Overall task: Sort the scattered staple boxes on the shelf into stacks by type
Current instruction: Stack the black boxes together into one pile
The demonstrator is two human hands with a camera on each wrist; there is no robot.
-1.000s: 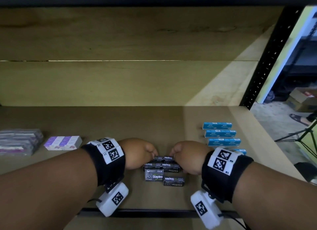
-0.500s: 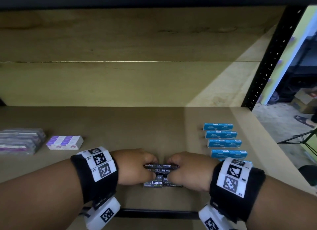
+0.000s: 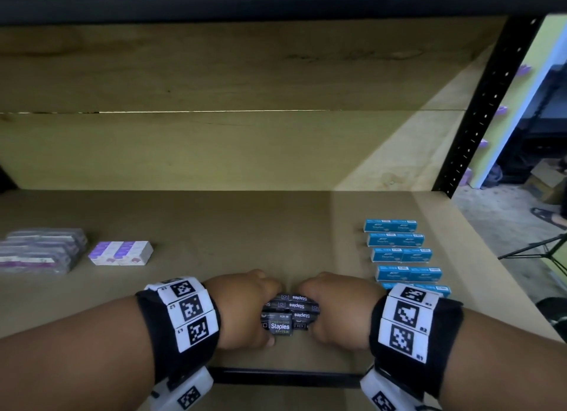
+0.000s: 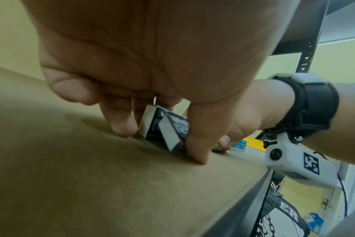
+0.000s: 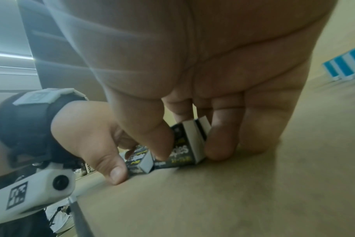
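Several black staple boxes point(image 3: 290, 314) lie bunched together near the shelf's front edge. My left hand point(image 3: 245, 309) grips the bunch from the left and my right hand point(image 3: 336, 311) grips it from the right, fingers and thumbs curled round the boxes. In the left wrist view the fingers point(image 4: 121, 123) touch the board beside tilted black boxes point(image 4: 164, 128). In the right wrist view the thumb and fingers pinch black boxes point(image 5: 184, 144). Blue staple boxes point(image 3: 399, 248) sit in a row to the right. Purple-and-white boxes point(image 3: 121, 252) lie to the left.
A wrapped pack of purple boxes point(image 3: 40, 249) sits at the far left. The brown shelf board point(image 3: 245, 226) has a black front rail point(image 3: 285, 377) close under my wrists. A black perforated upright point(image 3: 484, 103) stands at the right. The wooden back wall closes the shelf behind.
Both hands have come closer together and pulled toward the front edge, pressing the loose black boxes into a tight bunch between them.
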